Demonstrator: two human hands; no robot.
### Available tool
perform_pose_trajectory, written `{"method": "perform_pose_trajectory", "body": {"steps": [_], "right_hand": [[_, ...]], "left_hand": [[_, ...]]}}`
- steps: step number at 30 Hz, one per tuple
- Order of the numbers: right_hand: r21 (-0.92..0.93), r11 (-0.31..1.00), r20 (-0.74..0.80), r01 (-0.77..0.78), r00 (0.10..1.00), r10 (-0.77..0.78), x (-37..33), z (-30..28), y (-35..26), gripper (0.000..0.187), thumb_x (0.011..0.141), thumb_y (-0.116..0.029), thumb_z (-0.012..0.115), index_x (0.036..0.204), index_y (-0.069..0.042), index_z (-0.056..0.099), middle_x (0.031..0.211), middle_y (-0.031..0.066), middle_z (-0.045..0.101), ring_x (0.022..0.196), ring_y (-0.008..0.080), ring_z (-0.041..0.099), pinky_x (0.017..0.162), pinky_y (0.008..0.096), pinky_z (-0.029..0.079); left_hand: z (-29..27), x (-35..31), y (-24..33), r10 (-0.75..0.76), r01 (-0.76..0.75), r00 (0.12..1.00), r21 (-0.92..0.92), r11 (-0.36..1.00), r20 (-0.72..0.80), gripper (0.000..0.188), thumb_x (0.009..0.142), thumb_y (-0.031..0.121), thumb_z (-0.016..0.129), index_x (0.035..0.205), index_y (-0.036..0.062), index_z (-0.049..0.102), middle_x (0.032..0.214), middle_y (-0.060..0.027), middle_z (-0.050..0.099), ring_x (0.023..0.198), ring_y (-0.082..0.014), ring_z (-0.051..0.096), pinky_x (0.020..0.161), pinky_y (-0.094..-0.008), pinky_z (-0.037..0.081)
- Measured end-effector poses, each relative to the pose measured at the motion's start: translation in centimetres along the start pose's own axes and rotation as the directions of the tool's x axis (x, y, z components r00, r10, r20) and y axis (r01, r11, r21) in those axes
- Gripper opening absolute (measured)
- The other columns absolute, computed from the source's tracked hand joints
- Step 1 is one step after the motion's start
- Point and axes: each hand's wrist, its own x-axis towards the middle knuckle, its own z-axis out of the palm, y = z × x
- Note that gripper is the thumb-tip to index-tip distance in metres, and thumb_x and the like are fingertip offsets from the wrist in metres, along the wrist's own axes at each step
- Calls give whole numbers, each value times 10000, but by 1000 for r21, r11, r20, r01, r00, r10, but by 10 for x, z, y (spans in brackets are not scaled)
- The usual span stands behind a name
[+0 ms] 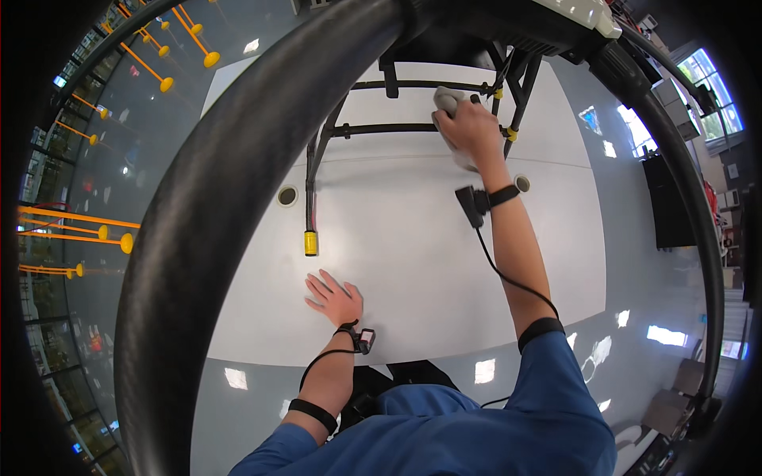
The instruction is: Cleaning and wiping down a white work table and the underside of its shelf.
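The hands are well apart. On the far right of the white bench [413, 238], the right hand [474, 131] is clamped on a bunched grey cloth [449, 101], close to the black tubular frame [381, 129]. The left hand [340, 301] lies at the near side, fingers spread and gripping nothing, just short of the yellow tube end [310, 243].

A wide sweep of the right arm could knock its knuckles on the frame or snag the cloth there; whether they already touch, I cannot tell. The thin black cable [508, 279] on that forearm might catch if the reach goes farther. A loose fold could also dip into the right round hole [521, 183] if the cloth is dragged nearer.
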Motion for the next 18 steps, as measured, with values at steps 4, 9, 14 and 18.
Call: {"method": "perform_pose_trajectory", "body": {"steps": [4,9,14,18], "right_hand": [[56,998,458,-42,889,12,30,1,-25,559,818,-485,501,963,28,668,1002,228,672,964,385,640,881,439,487],[180,982,274,-63,962,12,9,17,-113,358,768,-364,517,816,-68,713,845,131,700,890,306,670,793,385,526],[304,952,159,-24,987,-26,0,19,-153,335,771,-365,542,794,-70,699,762,115,686,757,320,670,696,398,531],[256,956,64,144,984,-165,-8,24,-115,387,792,-409,539,772,-51,683,752,157,674,743,341,665,684,449,535]], "left_hand": [[3,0,-1,-1,1,1000,6,1000,-4,729,842,293,489,1461,-6,247,1517,-285,179,1430,-406,133,1079,-663,75],[0,-1,4,13,-13,1000,15,1000,0,730,840,295,485,1464,-2,247,1518,-284,181,1431,-404,132,1082,-659,72],[0,0,-7,-4,4,1000,31,999,-6,733,847,304,475,1471,7,232,1524,-277,172,1433,-402,127,1085,-651,77],[-1,-1,0,-28,27,999,24,999,34,726,853,303,468,1471,6,230,1526,-275,169,1435,-401,123,1085,-652,78]]}}
